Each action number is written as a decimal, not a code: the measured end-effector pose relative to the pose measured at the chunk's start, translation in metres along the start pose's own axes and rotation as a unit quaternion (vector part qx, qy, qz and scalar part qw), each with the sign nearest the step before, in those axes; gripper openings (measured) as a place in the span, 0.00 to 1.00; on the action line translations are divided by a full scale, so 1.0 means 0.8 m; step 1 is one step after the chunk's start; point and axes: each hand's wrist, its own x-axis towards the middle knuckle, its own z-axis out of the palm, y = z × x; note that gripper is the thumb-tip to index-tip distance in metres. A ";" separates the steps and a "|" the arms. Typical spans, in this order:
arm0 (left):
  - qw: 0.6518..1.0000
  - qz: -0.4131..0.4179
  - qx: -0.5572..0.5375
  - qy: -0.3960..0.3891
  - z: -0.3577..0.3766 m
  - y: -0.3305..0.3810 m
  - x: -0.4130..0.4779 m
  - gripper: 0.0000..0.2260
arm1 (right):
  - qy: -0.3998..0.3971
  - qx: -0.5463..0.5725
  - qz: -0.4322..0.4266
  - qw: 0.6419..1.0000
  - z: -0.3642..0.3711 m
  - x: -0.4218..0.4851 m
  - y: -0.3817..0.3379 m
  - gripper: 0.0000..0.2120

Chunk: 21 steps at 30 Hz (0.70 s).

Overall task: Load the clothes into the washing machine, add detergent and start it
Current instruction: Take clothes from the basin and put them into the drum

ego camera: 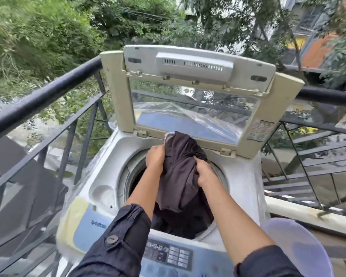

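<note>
A top-loading washing machine (108,156) stands in front of me with its lid (188,62) swung up at the back. Over the round drum opening (132,172) hangs a dark brown garment (180,176), bunched and drooping into the drum. My left hand (155,157) grips its upper left part. My right hand (205,173) grips a fold on its right side. More dark clothes (180,226) lie inside the drum below it. The control panel (168,254) runs along the near edge. No detergent is in view.
A black metal railing (38,100) runs along the left and behind the machine, with trees beyond. A pale lavender basket rim (300,242) sits at the lower right. A metal staircase (308,166) drops away on the right.
</note>
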 end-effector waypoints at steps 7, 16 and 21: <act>0.997 -0.059 -0.040 0.031 0.017 -0.031 0.014 0.17 | 0.024 -0.070 0.072 0.995 -0.013 0.006 0.011 0.15; 0.991 -0.081 -0.102 0.042 0.036 -0.048 0.017 0.13 | 0.025 -0.046 0.096 0.994 -0.017 -0.001 0.008 0.10; 0.986 -0.095 -0.120 0.061 0.040 -0.049 0.016 0.09 | 0.022 -0.020 0.108 0.994 -0.021 -0.009 0.006 0.09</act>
